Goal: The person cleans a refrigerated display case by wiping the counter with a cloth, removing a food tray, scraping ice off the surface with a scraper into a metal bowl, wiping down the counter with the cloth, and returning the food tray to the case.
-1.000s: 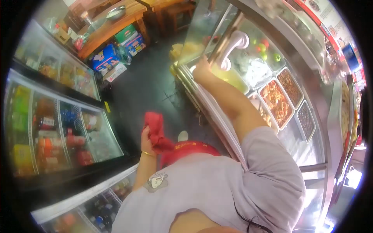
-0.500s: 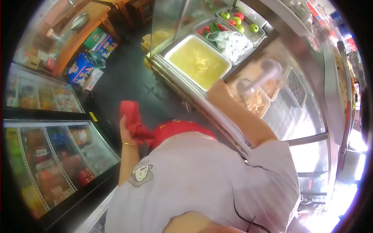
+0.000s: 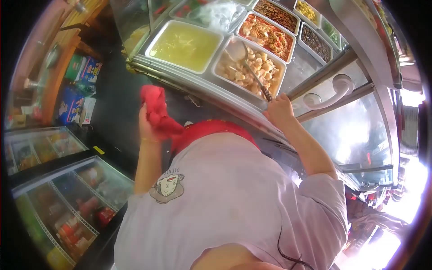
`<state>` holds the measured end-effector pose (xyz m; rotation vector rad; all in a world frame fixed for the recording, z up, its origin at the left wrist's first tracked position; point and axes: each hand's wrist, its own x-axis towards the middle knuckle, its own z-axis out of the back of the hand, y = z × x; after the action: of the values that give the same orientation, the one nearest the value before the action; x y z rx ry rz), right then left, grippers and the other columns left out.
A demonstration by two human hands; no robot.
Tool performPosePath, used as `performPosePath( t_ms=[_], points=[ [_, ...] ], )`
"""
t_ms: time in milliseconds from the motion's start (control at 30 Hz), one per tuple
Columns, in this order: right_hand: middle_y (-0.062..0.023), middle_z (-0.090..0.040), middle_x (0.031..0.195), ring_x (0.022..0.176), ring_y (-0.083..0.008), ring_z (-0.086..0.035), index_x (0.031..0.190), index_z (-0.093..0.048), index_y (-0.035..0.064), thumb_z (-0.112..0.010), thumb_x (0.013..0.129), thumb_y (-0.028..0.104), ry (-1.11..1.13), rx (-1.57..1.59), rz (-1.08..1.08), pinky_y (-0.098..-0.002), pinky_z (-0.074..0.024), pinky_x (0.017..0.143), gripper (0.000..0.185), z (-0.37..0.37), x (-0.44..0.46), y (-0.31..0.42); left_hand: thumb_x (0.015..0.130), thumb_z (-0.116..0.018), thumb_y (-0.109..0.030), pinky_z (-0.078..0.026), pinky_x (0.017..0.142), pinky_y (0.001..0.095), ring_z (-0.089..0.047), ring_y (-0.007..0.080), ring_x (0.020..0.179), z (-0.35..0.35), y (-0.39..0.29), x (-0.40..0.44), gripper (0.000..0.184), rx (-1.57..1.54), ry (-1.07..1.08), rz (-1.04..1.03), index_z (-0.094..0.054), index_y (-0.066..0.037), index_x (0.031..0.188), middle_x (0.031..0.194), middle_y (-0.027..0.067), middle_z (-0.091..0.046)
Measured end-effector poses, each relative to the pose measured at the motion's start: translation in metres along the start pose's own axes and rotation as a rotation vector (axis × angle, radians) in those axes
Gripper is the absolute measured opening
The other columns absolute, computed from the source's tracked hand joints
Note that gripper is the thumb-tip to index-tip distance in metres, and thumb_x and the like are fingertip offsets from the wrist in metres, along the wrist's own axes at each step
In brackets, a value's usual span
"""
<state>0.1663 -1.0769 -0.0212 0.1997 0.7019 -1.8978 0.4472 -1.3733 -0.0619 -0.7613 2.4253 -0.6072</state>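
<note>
My left hand (image 3: 147, 123) is closed around a crumpled red cloth (image 3: 157, 110), held out over the floor beside the red waistband. My right hand (image 3: 280, 110) is at the front edge of the food case, with its fingers closed on the dark handle end of a metal spoon (image 3: 255, 77). The spoon's bowl rests in a white tray (image 3: 219, 74) of pale, chunky food pieces in liquid. Left of it sits another white tray (image 3: 153, 54) with yellowish liquid. A glass door with a white curved handle (image 3: 333, 95) is right of my right hand.
Behind are trays of red shredded food (image 3: 265, 36), brown pieces (image 3: 276, 15) and dark food (image 3: 315, 42). A clear plastic bag (image 3: 220, 15) lies at the back left. Glass-topped drink coolers (image 3: 67, 211) stand at the left, with a wooden table (image 3: 63, 67) and blue packages (image 3: 69, 105) beyond.
The glass door no longer covers the chunky-food tray; its handle now sits further right. My right hand has come to the spoon's handle. My left hand still holds the cloth. The view has shifted.
</note>
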Motion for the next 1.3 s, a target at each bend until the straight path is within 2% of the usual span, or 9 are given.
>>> performPosePath(
  t_ms=[300,433,533,600,700,800,933,1067,1300],
  points=[
    [-0.0093,-0.069,0.09,0.09,-0.0256,-0.064,0.094,-0.068,0.0102,-0.064,0.082,0.039,-0.255,0.438,-0.098,-0.0389,-0.0436,0.087,0.031,0.019,0.023,0.022,0.091,-0.055,-0.024,-0.053,0.079,0.0345,-0.062,0.0215,0.092,0.028,0.007,-0.003,0.032,0.11,-0.22,-0.008,-0.054,-0.007,0.117,0.108,0.0077,-0.063],
    [-0.0144,-0.059,0.123,0.115,-0.0257,-0.055,0.126,-0.055,0.0087,-0.068,0.08,0.047,-0.159,1.487,-0.061,-0.041,-0.0429,0.096,0.062,0.05,0.075,0.087,0.091,-0.055,-0.022,-0.051,0.083,0.0326,-0.061,0.0189,0.095,0.022,0.0,0.04,0.032,0.347,-0.135,-0.057,-0.055,-0.004,0.117,0.107,0.0064,-0.063],
    [-0.0194,-0.029,0.146,0.127,-0.0277,-0.042,0.148,-0.011,0.0078,-0.073,0.077,0.047,-0.178,2.303,0.215,-0.0394,-0.0433,0.096,0.102,0.09,0.112,0.149,0.091,-0.056,-0.016,-0.047,0.089,0.032,-0.057,0.0163,0.102,-0.025,-0.001,0.067,0.032,0.541,-0.03,-0.026,-0.054,-0.001,0.12,0.11,0.0085,-0.06],
    [-0.0143,-0.048,0.13,0.114,-0.0237,-0.052,0.14,-0.033,0.0066,-0.075,0.08,0.033,-0.405,2.625,0.074,-0.0363,-0.0472,0.09,0.078,0.097,0.157,0.18,0.093,-0.055,-0.02,-0.042,0.096,0.0308,-0.053,0.0172,0.109,-0.022,0.006,0.092,0.039,0.517,0.331,0.072,-0.051,-0.001,0.127,0.112,0.0094,-0.059],
    [-0.0043,-0.063,0.093,0.085,-0.016,-0.061,0.108,-0.057,0.0054,-0.063,0.081,0.006,-0.271,2.69,-0.358,-0.031,-0.05,0.077,0.028,0.099,0.195,0.171,0.091,-0.058,-0.026,-0.037,0.101,0.0318,-0.051,0.0207,0.116,-0.004,-0.014,0.143,0.047,1.157,0.693,0.025,-0.048,-0.001,0.13,0.126,0.017,-0.055],
    [-0.0068,-0.065,0.097,0.093,-0.0183,-0.062,0.108,-0.059,0.0039,-0.06,0.079,0.001,-0.31,2.207,-0.527,-0.032,-0.0502,0.08,0.03,0.053,0.216,0.171,0.092,-0.059,-0.027,-0.031,0.106,0.0337,-0.043,0.0238,0.127,0.001,-0.075,0.199,0.051,1.26,0.489,0.022,-0.047,0.003,0.131,0.136,0.0163,-0.047],
    [-0.0097,-0.066,0.095,0.089,-0.0211,-0.064,0.103,-0.06,0.0021,-0.057,0.077,-0.002,-0.315,2.128,-0.677,-0.0342,-0.0532,0.075,0.026,0.06,0.22,0.165,0.085,-0.062,-0.033,-0.041,0.096,0.0358,-0.053,0.0288,0.115,0.081,-0.082,0.348,0.059,1.341,0.124,-0.492,-0.047,0.002,0.131,0.126,0.0222,-0.053],
    [-0.0114,-0.066,0.089,0.079,-0.0232,-0.066,0.103,-0.059,0.0007,-0.059,0.079,-0.001,-0.169,2.615,-0.792,-0.0369,-0.0554,0.068,0.024,0.056,0.236,0.164,0.086,-0.061,-0.031,-0.044,0.087,0.0375,-0.057,0.0287,0.103,0.063,-0.091,0.395,0.049,1.233,0.039,0.136,-0.052,0.005,0.118,0.116,0.0209,-0.058],
    [-0.0102,-0.064,0.093,0.08,-0.0224,-0.065,0.108,-0.057,0.0025,-0.06,0.079,0.0,-0.282,2.623,-0.917,-0.0357,-0.055,0.071,0.029,0.069,0.246,0.165,0.088,-0.062,-0.03,-0.045,0.069,0.0388,-0.056,0.0265,0.072,0.068,-0.068,0.423,0.033,1.536,0.059,-0.05,-0.055,0.001,0.088,0.08,0.0149,-0.06]
  ],
)
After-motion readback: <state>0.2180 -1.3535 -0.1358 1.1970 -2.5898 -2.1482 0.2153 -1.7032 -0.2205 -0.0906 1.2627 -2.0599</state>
